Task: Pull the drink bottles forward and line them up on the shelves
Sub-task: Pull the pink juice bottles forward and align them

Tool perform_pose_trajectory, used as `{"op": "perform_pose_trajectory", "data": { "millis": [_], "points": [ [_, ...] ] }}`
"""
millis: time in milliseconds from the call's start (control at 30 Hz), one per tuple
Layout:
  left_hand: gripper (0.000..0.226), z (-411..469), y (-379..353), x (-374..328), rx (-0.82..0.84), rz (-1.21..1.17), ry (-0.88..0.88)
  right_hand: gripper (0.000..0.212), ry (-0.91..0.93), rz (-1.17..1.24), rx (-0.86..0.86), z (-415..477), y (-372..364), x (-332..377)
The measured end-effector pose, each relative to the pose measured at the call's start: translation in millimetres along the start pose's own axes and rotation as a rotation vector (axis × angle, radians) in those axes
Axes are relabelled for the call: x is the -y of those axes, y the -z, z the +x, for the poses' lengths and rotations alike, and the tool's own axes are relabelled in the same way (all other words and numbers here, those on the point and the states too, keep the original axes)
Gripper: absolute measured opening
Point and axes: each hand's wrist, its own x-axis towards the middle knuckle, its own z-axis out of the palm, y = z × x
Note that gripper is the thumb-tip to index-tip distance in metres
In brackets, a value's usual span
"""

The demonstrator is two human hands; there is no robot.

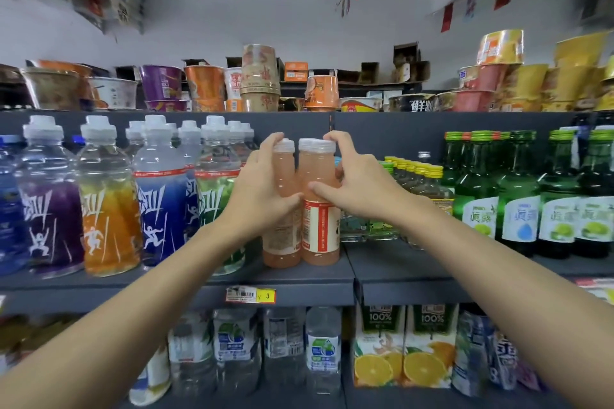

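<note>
Forearms (pixel 133 309) reach to the middle shelf (pixel 299 277) — left hand (pixel 262 186) grips the left pink bottle (pixel 281 242), right hand (pixel 360 184) grips the right pink bottle (pixel 321 239); both bottles stand upright, touching, between the hands near the shelf's front edge.

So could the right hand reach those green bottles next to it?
Probably yes. The green bottles stand near the front of the shelf with nothing before them. But the right hand grips a pink bottle, so it must let go first.
</note>
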Motion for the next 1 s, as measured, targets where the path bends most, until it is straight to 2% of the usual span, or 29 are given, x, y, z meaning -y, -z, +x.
{"op": "perform_pose_trajectory", "data": {
  "millis": [133,333,567,733,867,933,1000],
  "points": [
    [0.102,0.1,1.7,-0.4,0.039,-0.008,0.005,0.068,-0.019,-0.025,0.008,0.3,3.5,4.7],
    [0.088,1.5,17.6,-0.5,0.134,-0.059,-0.019,0.048,-0.066,0.191,-0.003,4.1,-0.2,12.1],
    [0.085,1.5,20.2,0.9,0.116,-0.045,-0.064,0.047,-0.055,0.118,-0.114,-1.8,2.0,15.5],
    [0.082,-0.6,19.3,-8.1,0.099,-0.091,-0.053,0.050,-0.045,0.071,-0.102,-9.8,9.3,13.7],
    [0.073,0.3,22.1,-6.2,0.214,-0.181,-0.038,0.059,-0.069,0.166,0.004,-17.0,14.6,13.2],
    [0.077,0.6,25.9,-2.9,0.284,-0.218,-0.035,0.062,-0.061,0.165,0.007,-18.3,16.1,12.4],
    [0.080,0.5,27.7,-2.8,0.286,-0.192,-0.072,0.061,-0.064,0.173,-0.003,-18.0,17.4,11.0]
  ]
}}
